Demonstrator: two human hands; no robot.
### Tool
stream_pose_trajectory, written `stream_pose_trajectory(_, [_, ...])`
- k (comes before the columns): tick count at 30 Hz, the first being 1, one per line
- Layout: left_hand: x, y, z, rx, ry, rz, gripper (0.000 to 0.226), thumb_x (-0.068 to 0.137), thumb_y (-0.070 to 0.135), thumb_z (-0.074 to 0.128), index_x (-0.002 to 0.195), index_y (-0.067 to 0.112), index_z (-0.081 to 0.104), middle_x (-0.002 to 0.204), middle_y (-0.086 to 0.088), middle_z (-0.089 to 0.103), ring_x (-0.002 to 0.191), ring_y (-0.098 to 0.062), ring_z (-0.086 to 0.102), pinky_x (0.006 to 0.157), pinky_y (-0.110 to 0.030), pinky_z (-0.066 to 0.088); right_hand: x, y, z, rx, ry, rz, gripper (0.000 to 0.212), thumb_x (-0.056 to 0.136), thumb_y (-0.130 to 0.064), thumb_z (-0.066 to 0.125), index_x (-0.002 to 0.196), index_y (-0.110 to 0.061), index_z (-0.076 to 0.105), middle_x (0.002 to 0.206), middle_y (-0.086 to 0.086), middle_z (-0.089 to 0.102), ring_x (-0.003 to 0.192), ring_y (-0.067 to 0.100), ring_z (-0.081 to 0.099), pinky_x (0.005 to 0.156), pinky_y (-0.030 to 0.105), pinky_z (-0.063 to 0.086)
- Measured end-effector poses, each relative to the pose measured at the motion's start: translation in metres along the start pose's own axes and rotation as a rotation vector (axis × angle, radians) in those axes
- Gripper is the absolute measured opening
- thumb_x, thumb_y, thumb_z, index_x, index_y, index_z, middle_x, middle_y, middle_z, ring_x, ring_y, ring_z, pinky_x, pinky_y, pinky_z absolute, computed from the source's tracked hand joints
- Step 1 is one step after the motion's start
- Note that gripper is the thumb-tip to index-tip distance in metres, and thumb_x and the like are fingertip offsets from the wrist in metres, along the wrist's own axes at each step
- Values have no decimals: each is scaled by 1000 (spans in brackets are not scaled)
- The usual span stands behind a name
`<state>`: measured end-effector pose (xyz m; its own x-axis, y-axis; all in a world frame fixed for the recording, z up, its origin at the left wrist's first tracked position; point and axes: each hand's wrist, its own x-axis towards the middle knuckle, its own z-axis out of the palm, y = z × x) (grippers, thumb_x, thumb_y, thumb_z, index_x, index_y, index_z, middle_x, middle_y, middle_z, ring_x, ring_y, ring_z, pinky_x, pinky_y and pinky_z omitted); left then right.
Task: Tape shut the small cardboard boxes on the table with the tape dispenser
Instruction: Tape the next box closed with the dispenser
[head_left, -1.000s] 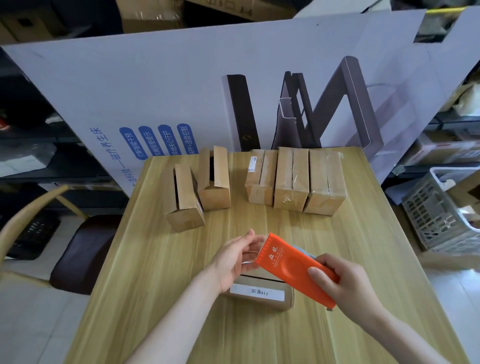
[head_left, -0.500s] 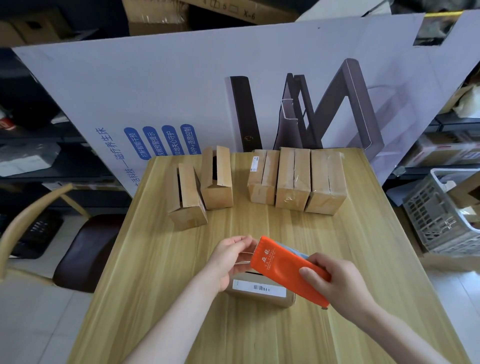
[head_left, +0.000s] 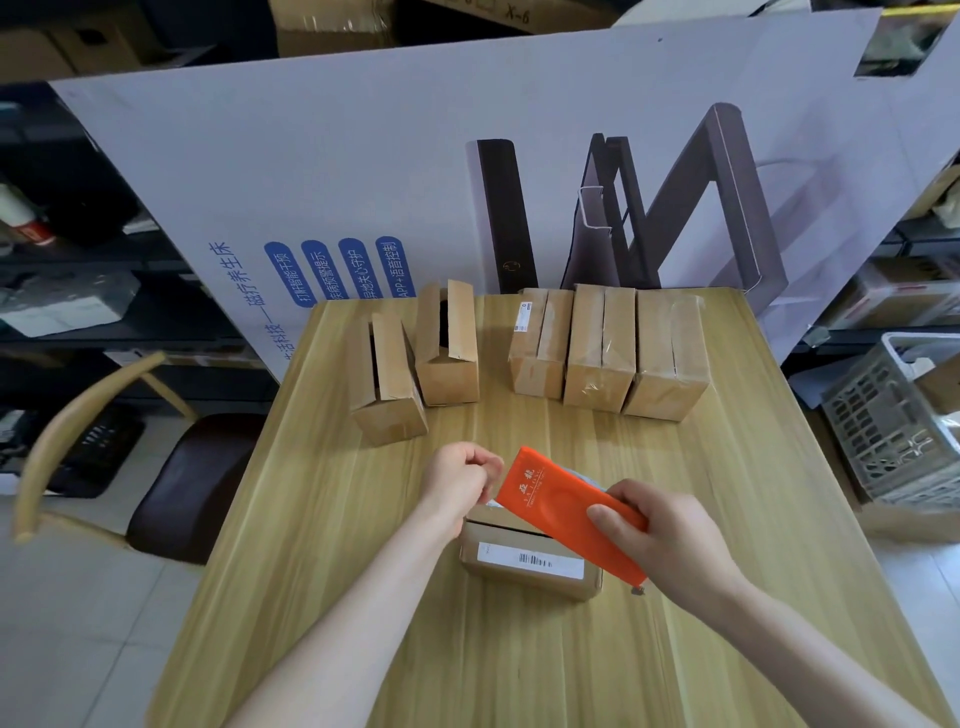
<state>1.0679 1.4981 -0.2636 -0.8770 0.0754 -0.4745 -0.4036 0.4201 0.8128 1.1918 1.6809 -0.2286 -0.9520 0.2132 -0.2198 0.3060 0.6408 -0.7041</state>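
While the right hand (head_left: 670, 535) grips the orange tape dispenser (head_left: 563, 506) around its body, fingers wrapped closed on it, the left hand (head_left: 460, 480) is curled at the dispenser's front end, fingertips pressed together, apparently pinching the tape's free end; the tape itself is too faint to confirm.

Dispenser hovers tilted just above the box in progress (head_left: 527, 556), table (head_left: 675, 649) centre, barcode label facing the camera. Can't tell if any tape is on it yet.

Progress, judged from the layout:
- At 1 o'clock from the hands, far edge: three boxes in a touching row, the box with the white label (head_left: 535, 343), the middle box (head_left: 600, 345) and the right-end box (head_left: 670, 353). Glossy film on them, so likely taped. Done.
- At 11 o'clock: two open boxes, the nearer one (head_left: 387, 379) and the farther one (head_left: 449, 345), flaps standing up, dark gaps visible. Not done.
- Centre box: step in hand.

So roughly half done: three sealed, one underway, two left.
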Motion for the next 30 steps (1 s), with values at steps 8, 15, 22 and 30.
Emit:
stream_pose_trajectory(8, [40, -25, -36, 172, 167, -38, 9, 87, 10, 61, 81, 12, 68, 81, -1, 68, 54, -16, 62, 76, -38, 57, -5, 6, -8, -62, -60, 57, 18, 87, -44, 62, 78, -28, 62, 65, -1, 66, 47, 11, 60, 53, 38, 54])
stream_pose_trajectory(15, [52, -46, -49, 180, 209, -95, 8, 89, 12, 62, 84, 9, 68, 95, 2, 69, 57, -17, 65, 75, -34, 55, -12, 10, -15, -48, -123, 88, 15, 88, -38, 64, 76, -28, 63, 66, 1, 67, 42, 16, 62, 47, 38, 55])
stream_pose_trajectory(22, [44, -71, -48, 211, 239, -140, 10, 91, 20, 61, 84, 16, 66, 81, 1, 69, 70, -18, 68, 67, -29, 52, -9, 21, -29, -117, -197, 137, 19, 88, -41, 62, 78, -25, 65, 67, 5, 68, 40, 22, 64, 48, 38, 56])
stream_pose_trajectory(30, [45, -93, -42, 83, 222, -175, 10, 91, 13, 62, 82, 10, 65, 73, -7, 70, 66, -19, 70, 77, -42, 60, 26, 17, -21, -458, -273, 135, 33, 92, -53, 49, 86, -22, 62, 75, 0, 64, 35, 5, 53, 43, 20, 42])
